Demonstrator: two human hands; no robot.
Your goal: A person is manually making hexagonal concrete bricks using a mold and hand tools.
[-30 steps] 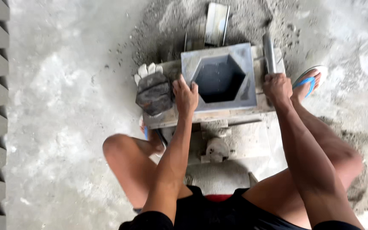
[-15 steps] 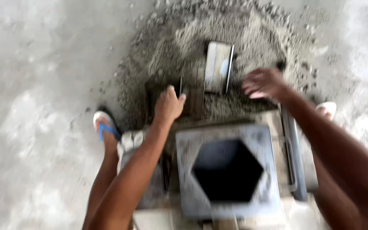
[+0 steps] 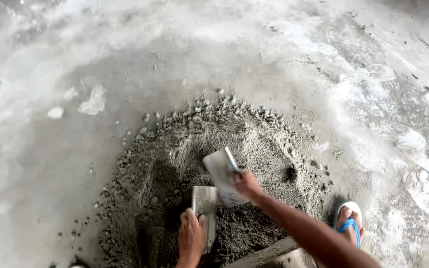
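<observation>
Head view: a wide grey concrete floor [image 3: 75, 164] spreads out on every side, bare and open toward the top and left edges, with pale patches on the right. On it sits a round heap of damp grey mortar mix [image 3: 254, 144], its rim ringed with loose pebbles, filling the lower middle and running off the bottom edge. A wooden board [image 3: 269, 253] shows at the bottom edge, just beside the heap. A foot in a blue sandal [image 3: 349, 223] stands at the heap's right rim. The right hand [image 3: 247, 184] is clenched on a flat metal scoop [image 3: 220, 173], tilted over the heap. The left hand [image 3: 191, 237] grips a smaller flat plate [image 3: 204, 201], just beside the scoop.
</observation>
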